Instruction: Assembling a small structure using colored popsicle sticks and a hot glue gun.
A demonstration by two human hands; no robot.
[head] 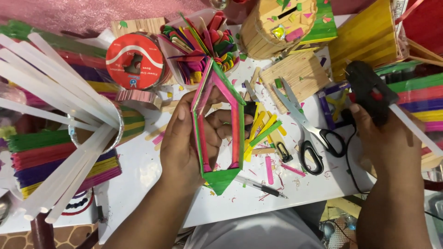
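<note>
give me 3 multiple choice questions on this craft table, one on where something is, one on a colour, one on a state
1. Where do the scissors lie?
A. on the table between the two hands
B. inside the tub of sticks
C. in the left hand

2. What colour is the glue gun?
A. white
B. black
C. yellow

3. What is the state of the stick frame?
A. flat on the table
B. held up in the left hand
C. standing in the can of glue sticks

Answers:
1 A, the scissors rest on the white table between the left hand and the right hand.
2 B, its body is black, with a pale glue stick out the back.
3 B, the left hand's fingers wrap through the pink and green frame, lifting it above the table.
</note>
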